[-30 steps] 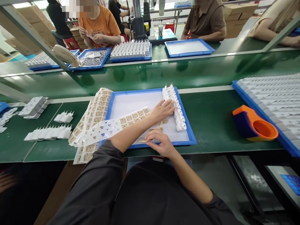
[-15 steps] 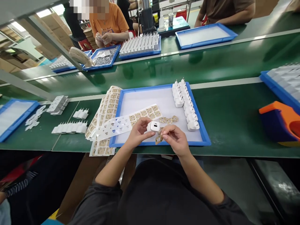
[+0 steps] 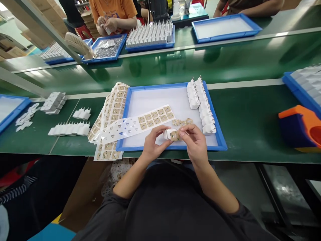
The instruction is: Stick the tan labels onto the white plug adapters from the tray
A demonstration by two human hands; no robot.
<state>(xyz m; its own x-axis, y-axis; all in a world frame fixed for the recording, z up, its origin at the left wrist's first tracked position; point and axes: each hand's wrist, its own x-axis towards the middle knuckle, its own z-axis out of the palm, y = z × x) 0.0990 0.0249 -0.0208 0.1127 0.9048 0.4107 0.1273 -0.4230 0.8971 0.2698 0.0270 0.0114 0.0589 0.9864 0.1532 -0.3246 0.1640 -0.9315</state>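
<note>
My left hand (image 3: 153,145) grips a small white charger (image 3: 167,134) near the front edge of the blue-rimmed tray (image 3: 222,142). My right hand (image 3: 197,145) pinches a tan cut-out sticker (image 3: 175,136), which lies over or against the charger's front face; whether it is stuck there I cannot tell. Just behind my fingers, more loose tan sticker pieces (image 3: 182,122) rest in the tray. A strip of tan stickers (image 3: 152,117) on white backing runs across the tray's left side. Two rows of white chargers (image 3: 206,112) stand along its right side.
Sticker sheets (image 3: 116,105) are stacked left of the tray. Farther left are a row of white chargers (image 3: 69,129) and piled white parts (image 3: 54,102). An orange and blue tape dispenser (image 3: 301,129) sits at right. Across the line, a co-worker in orange (image 3: 112,11) handles something.
The tan sticker has gone from hanging beside the charger to lying across its front face. Both hands have shifted slightly right in view, and the camera has tilted down a little.
</note>
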